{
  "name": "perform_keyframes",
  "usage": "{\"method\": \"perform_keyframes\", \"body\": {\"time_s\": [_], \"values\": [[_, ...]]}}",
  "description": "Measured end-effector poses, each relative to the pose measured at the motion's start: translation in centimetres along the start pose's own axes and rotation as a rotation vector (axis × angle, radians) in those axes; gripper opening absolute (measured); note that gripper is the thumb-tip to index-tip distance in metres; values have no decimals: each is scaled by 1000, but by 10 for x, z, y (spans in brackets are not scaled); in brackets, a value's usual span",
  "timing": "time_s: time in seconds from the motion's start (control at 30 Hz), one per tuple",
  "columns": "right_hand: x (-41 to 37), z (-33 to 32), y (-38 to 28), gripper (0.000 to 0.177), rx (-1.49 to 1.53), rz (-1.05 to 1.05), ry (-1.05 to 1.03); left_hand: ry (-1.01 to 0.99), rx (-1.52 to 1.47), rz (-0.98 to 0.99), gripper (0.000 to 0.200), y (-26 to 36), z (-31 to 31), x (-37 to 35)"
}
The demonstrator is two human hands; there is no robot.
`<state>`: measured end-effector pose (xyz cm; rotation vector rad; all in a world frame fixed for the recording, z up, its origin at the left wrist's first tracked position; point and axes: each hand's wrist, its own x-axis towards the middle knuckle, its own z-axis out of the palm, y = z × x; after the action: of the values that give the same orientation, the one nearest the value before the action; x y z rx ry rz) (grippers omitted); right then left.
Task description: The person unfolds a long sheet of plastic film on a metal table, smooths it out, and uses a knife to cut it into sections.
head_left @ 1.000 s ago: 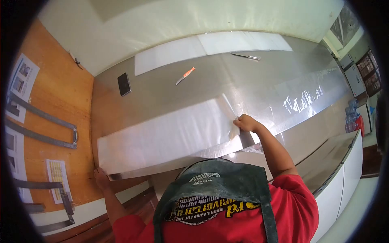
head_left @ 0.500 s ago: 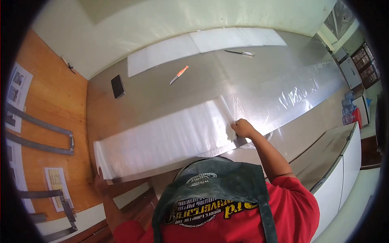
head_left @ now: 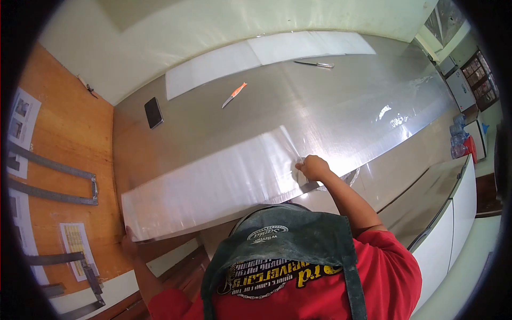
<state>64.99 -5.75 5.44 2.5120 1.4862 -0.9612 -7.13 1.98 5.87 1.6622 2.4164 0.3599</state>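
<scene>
A long translucent plastic sheet (head_left: pixel 213 186) lies along the near edge of the metal table (head_left: pixel 202 122). Its right end is gathered in my right hand (head_left: pixel 314 167), whose fingers are closed on it. My left hand (head_left: pixel 129 241) is at the sheet's near left corner, below the table edge; its fingers are mostly hidden. More clear film (head_left: pixel 397 117) spreads over the right part of the table. Farther back lie a knife with an orange handle (head_left: pixel 239 89) and a second knife (head_left: pixel 314 64). White sheets (head_left: pixel 213 69) lie along the wall.
A black phone (head_left: pixel 153 112) rests at the table's left. The orange wooden panel (head_left: pixel 69 144) borders the left side. A white cabinet (head_left: pixel 440 234) stands at the right, with plastic bottles (head_left: pixel 457 138) and a red object (head_left: pixel 470 149) behind it.
My right hand has shifted slightly left with the sheet's end. At the left, the sheet's raised, folded end now lies flatter, and my left hand is slightly lower.
</scene>
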Motion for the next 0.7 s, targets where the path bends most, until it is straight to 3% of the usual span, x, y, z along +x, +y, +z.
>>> {"method": "perform_keyframes", "body": {"time_s": [0.07,0.1,0.27,0.5,0.57,0.6,0.67,0.7], "values": [[-4,-3,-4,45,2,7,8,-57,-229,-215,59,6,0,2],[-6,-4,-6,45,6,16,17,-54,-226,-220,59,0,1,2],[-5,-3,-10,51,-16,17,62,-76,4,207,37,-63,24,20],[-8,0,-14,53,-76,52,136,-208,-223,279,39,-72,14,30],[-15,-7,-20,49,-110,58,150,-473,-955,-307,43,-44,-6,17],[-17,-9,-22,46,-142,72,164,-464,-957,-313,43,-43,-4,18],[-14,-6,-19,47,-150,75,172,-56,-716,-274,39,-48,14,19],[-12,-5,-17,49,-156,86,181,-46,-717,-281,39,-65,22,26]]}}
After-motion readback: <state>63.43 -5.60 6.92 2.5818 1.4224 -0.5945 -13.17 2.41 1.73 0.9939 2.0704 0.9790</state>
